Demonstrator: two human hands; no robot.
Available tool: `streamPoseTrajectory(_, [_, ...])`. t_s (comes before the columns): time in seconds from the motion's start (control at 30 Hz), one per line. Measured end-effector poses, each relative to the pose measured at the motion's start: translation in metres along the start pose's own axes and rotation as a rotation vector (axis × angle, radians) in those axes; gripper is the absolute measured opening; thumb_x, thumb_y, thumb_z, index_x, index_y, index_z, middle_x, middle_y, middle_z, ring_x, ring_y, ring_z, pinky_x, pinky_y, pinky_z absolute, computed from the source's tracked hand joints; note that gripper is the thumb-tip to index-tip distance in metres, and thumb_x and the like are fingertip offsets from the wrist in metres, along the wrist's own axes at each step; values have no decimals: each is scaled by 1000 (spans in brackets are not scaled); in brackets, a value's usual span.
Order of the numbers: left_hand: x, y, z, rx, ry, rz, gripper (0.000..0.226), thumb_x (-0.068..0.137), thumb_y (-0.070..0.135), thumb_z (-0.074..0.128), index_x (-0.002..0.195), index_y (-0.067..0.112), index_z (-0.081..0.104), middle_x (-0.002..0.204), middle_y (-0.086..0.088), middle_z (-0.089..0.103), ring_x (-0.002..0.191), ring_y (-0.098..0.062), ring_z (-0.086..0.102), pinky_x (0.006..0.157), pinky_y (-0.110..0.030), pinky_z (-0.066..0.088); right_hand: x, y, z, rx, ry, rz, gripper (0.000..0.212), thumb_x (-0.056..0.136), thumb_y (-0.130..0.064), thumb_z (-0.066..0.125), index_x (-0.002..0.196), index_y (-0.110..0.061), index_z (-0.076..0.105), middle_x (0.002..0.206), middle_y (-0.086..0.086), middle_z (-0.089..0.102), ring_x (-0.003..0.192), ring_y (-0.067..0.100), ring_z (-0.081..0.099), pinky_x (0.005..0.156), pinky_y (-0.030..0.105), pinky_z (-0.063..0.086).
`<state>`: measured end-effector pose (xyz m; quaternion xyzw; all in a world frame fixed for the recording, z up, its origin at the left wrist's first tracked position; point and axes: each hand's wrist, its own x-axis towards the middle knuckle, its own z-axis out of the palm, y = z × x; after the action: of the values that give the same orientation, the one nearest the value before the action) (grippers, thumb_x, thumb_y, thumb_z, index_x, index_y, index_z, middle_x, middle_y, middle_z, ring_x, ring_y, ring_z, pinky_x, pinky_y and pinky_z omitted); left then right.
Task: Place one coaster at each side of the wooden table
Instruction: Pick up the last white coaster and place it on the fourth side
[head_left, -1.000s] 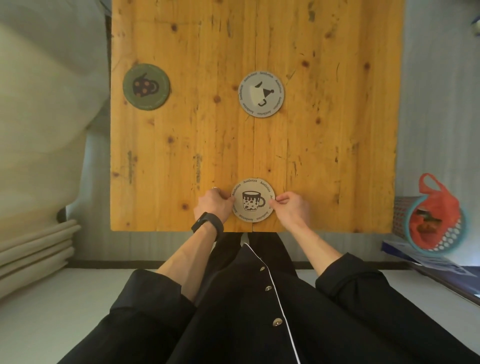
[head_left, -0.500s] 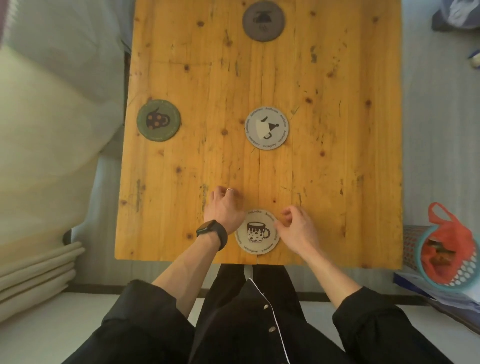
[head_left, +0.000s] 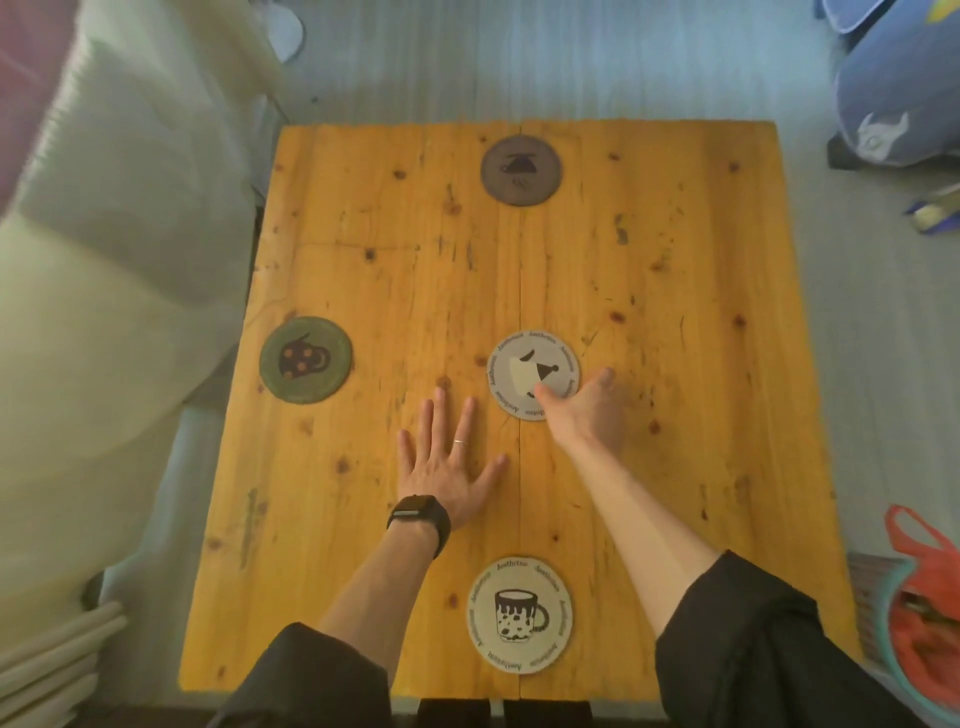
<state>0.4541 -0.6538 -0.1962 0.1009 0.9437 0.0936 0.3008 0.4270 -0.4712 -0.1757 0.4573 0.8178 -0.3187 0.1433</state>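
With the mug coaster (head_left: 520, 616) now released at the tabletop's (head_left: 701, 415) lower edge, both hands have moved up-frame. The left hand (head_left: 447, 457) lies flat, fingers spread; the right hand (head_left: 589, 408) pinches the centre coaster (head_left: 524, 364), likely bound for the bare right side. Green (head_left: 305, 359) and brown (head_left: 521, 170) coasters sit left and top.

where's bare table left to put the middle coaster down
The right side of the wooden table is bare, beyond the right hand on the centre coaster. Far, left and near edges each hold a coaster.
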Motion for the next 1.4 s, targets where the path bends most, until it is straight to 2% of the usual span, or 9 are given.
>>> streamPoseTrajectory(0.27, [3, 0, 0, 7, 2, -1, 82, 85, 80, 10, 146, 43, -29, 151, 5, -43, 142, -17, -36, 118, -51, -14, 7, -6, 14, 19, 32, 76, 67, 75, -42, 81, 120, -13, 41, 117, 14, 63, 99, 35, 65, 77, 47, 59])
streamPoseTrajectory(0.43, [6, -1, -7, 40, -96, -5, 85, 83, 81, 13, 145, 41, -30, 150, 3, -45, 142, -19, -36, 117, -51, -15, -1, -4, 0, 132, -63, -29, 20, 90, -27, 70, 105, -15, 61, 106, -2, 69, 88, 20, 66, 58, 28, 51])
streamPoseTrajectory(0.53, [8, -1, -21, 57, -193, -5, 91, 85, 76, 30, 149, 40, -24, 153, 2, -41, 145, -20, -30, 119, -52, -8, -21, 12, -12, 354, -159, -60, 11, 96, -24, 62, 103, -27, 54, 111, -6, 67, 92, 21, 70, 74, 40, 61])
streamPoseTrajectory(0.6, [7, 4, -39, -9, -232, -32, 86, 88, 66, 41, 154, 38, -7, 159, 2, -29, 149, -22, -18, 120, -51, 3, -42, 33, -23, 421, -219, -46, 18, 97, -25, 59, 114, -27, 54, 119, -7, 65, 105, 21, 67, 89, 46, 58])
streamPoseTrajectory(0.73, [-13, 25, -79, -450, -253, -109, 61, 99, 55, 30, 145, 16, 40, 152, -11, 39, 134, -31, 42, 103, -36, 37, -95, 83, -54, 473, -320, 37, 51, 97, -29, 60, 145, -22, 43, 134, -2, 62, 117, 20, 62, 97, 46, 54])
streamPoseTrajectory(0.97, [-111, 69, -64, -755, -555, -52, 33, 91, 40, 65, 114, 16, 65, 97, -3, 69, 73, -12, 65, 60, -21, 51, -183, 159, -108, 577, -513, 130, 26, 100, -17, 55, 124, -28, 52, 102, -14, 64, 87, -1, 60, 54, 8, 45])
streamPoseTrajectory(1.07, [-144, 86, -34, -756, -530, -85, 23, 91, 29, 68, 103, 10, 67, 85, -4, 67, 63, -10, 61, 45, -12, 44, -202, 196, -117, 623, -453, 177, 25, 99, -19, 58, 123, -24, 56, 102, -14, 65, 87, -1, 61, 55, 8, 47])
streamPoseTrajectory(1.2, [-173, 117, -1, -831, -541, -187, 26, 90, 31, 69, 109, 13, 65, 98, -9, 70, 66, -15, 65, 48, -21, 42, -222, 241, -129, 818, -273, 347, 16, 94, -23, 66, 110, -20, 64, 109, 1, 71, 95, 11, 69, 75, 28, 60])
streamPoseTrajectory(1.4, [-193, 192, 33, -789, -593, -153, 24, 90, 29, 69, 106, 12, 65, 94, -7, 71, 61, -13, 67, 45, -19, 42, -224, 310, -160, 861, -83, 396, 9, 92, -22, 70, 98, -25, 64, 94, -4, 73, 74, 4, 73, 57, 19, 56])
